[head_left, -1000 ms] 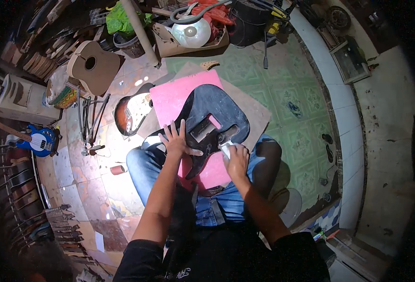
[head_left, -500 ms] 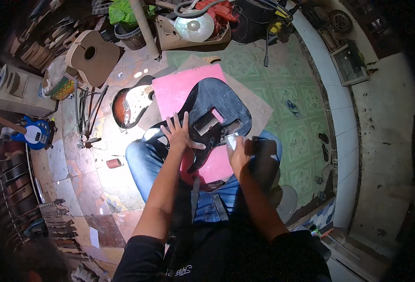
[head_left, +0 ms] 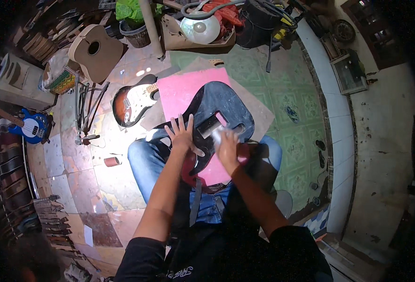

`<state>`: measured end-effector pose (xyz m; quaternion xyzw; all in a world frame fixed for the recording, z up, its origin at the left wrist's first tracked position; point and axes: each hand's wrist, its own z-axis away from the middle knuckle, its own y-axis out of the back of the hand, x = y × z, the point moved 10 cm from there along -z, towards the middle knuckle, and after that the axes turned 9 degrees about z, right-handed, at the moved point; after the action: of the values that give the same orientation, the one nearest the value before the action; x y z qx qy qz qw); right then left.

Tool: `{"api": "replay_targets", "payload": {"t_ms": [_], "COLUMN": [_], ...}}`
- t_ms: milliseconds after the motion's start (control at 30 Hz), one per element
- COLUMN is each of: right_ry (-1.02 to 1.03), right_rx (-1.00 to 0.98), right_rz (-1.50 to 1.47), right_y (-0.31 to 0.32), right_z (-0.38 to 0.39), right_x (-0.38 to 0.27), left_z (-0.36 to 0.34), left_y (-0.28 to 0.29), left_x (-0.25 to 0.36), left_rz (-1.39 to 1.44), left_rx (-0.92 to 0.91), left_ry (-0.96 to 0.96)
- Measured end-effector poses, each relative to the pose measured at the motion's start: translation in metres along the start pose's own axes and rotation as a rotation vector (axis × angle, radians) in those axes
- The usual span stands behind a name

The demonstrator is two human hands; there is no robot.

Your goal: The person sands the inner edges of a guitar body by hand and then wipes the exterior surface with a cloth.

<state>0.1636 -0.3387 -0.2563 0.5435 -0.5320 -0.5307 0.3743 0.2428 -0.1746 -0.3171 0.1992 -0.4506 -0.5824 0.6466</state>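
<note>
A black guitar body [head_left: 226,103] lies on a pink board [head_left: 179,91] across my lap, over a tan sheet [head_left: 261,113]. My left hand [head_left: 181,136] rests on the body's left part, fingers spread flat. My right hand [head_left: 226,148] grips a white pad [head_left: 219,134], smeared by motion, against the body near its rectangular cavity. A sunburst electric guitar [head_left: 123,105] with a pale pickguard lies just beyond the board at the left.
An acoustic guitar body [head_left: 87,56], metal stands [head_left: 87,110], a blue guitar [head_left: 31,127] and a red cylinder [head_left: 112,161] are at left. Clutter, including a black bucket [head_left: 252,28], lines the back. Sandals [head_left: 319,152] lie near the right wall's low ledge [head_left: 339,141].
My right hand has moved left with the white pad, from the body's lower right edge toward the cavity. My left hand stays spread on the body.
</note>
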Motion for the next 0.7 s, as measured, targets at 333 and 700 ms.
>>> {"api": "replay_targets", "payload": {"t_ms": [333, 700], "right_ry": [-0.094, -0.046], "right_rx": [-0.076, -0.098], "right_rz": [0.059, -0.006], "right_y": [0.003, 0.002], "right_z": [-0.031, -0.03], "right_x": [0.015, 0.024], "left_z": [-0.002, -0.004], "left_y": [-0.001, -0.006], "left_x": [0.0, -0.004], "left_rz": [-0.028, -0.081], "left_rx": [-0.078, -0.064], "left_ry": [0.006, -0.024]}}
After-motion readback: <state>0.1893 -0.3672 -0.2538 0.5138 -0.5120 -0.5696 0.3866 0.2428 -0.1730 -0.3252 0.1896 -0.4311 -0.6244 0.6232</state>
